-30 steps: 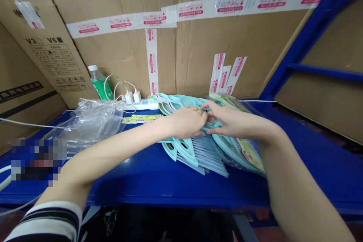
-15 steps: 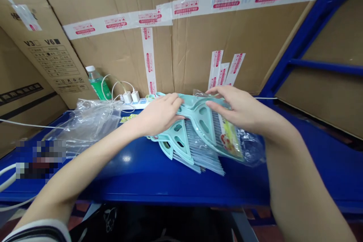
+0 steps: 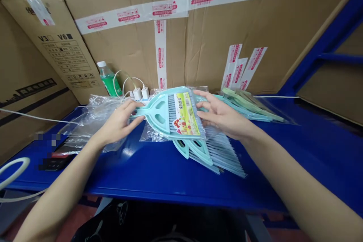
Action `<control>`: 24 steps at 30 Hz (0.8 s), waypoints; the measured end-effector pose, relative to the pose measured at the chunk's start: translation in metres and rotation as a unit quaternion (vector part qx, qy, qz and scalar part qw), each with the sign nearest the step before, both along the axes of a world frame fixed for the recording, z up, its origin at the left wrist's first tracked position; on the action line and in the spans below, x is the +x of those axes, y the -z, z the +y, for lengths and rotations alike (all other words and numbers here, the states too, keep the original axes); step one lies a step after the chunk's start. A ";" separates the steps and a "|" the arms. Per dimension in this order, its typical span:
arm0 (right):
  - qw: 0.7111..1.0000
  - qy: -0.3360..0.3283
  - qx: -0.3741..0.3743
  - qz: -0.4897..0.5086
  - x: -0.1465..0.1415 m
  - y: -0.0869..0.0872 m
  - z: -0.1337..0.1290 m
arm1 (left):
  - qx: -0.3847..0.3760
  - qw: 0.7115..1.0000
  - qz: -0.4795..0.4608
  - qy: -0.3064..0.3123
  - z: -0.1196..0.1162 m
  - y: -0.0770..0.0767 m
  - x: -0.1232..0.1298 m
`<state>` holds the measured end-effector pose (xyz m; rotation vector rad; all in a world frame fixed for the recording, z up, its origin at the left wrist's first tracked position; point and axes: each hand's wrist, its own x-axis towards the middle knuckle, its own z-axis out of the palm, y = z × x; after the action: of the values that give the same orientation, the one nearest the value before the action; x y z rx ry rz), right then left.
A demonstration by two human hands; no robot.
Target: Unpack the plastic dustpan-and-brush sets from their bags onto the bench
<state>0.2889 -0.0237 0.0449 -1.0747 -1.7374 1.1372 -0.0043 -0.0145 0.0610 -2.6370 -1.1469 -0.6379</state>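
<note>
A light turquoise dustpan with a brush nested in it lies level above the table, its yellow and white label card facing up. My left hand is closed around its handle, with thumb and fingers on either side. At the opposite end, my right hand has its fingers apart, touching the wide edge and clear film there. Beneath lie more turquoise dustpans with grey-blue brush bristles fanned toward the front. Their handles are hidden.
Crumpled clear plastic bags lie on the blue table at the left. Behind stand a green-labelled bottle and white chargers with cables. Bagged green and turquoise items lie behind my right hand. Large cardboard boxes wall the back.
The labelled dustpan set has moved left and turned level, its label now fully showing. My left hand has shifted left along with the handle. The view has swung slightly left.
</note>
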 end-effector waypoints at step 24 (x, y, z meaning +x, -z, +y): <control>0.990 0.061 0.064 -0.109 -0.010 0.020 0.006 | 0.130 0.979 0.124 -0.092 -0.006 0.025 -0.001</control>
<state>0.2786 -0.0172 0.0247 -1.2442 -1.8570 0.8478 -0.0057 -0.0201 0.0357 -2.2821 -1.1315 -0.3810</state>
